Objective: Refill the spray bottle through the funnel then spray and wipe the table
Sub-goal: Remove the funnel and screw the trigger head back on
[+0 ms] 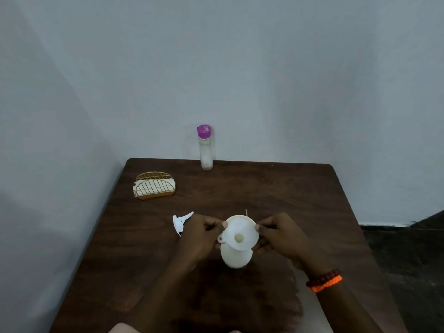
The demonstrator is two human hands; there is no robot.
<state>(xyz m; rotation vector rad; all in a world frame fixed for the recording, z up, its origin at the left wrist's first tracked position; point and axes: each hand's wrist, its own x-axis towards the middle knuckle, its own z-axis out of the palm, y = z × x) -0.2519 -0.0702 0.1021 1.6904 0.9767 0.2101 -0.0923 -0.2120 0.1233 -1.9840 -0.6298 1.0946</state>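
Head view: the funnel (241,233) is pinched at its rim by the left hand (200,233) and right hand (280,235), seated in the bottle (236,257) near table (300,188) centre. It should be kept upright and fully seated before pouring. No writing is legible anywhere.

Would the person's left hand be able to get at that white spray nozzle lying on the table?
Probably yes. The spray head lies just beside the left hand, with nothing between them. But that hand is pinching the funnel on the spray bottle, so it must let go first.
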